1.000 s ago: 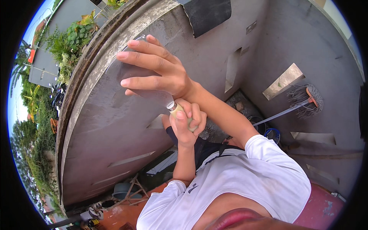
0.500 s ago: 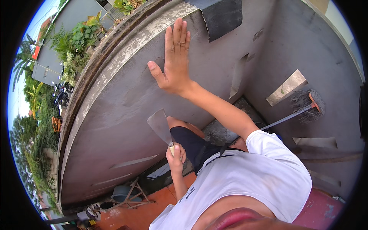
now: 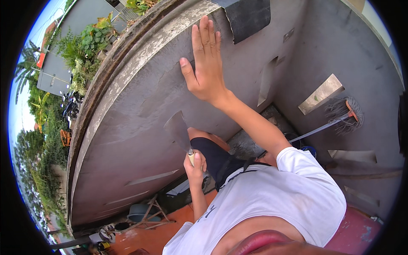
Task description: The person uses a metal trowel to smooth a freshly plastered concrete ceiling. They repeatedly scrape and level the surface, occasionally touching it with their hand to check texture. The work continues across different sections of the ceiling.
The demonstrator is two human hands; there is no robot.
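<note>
My left hand (image 3: pixel 195 167) is wrapped round the pale handle of a putty knife (image 3: pixel 179 131). Its wide grey blade points up, in front of the grey plastered wall (image 3: pixel 140 127). Higher up, my right hand (image 3: pixel 208 70) lies with its palm toward the same wall, fingers stretched and thumb out to the side, holding nothing. Whether the whole palm touches the plaster, I cannot tell. Smears and patches mark the wall's surface left of the right hand, below its worn, pale top edge.
A dark sheet (image 3: pixel 248 19) hangs over the wall's top, right of my right hand. On the right, a mop (image 3: pixel 346 114) leans against the adjoining wall near slotted openings. A grey basin (image 3: pixel 138 211) and wooden stand (image 3: pixel 153 214) are at the lower left. Plants (image 3: pixel 91 40) grow beyond the wall.
My right hand has shifted a little to the right along the wall. The putty knife in my left hand has risen slightly. The whole view has moved a bit.
</note>
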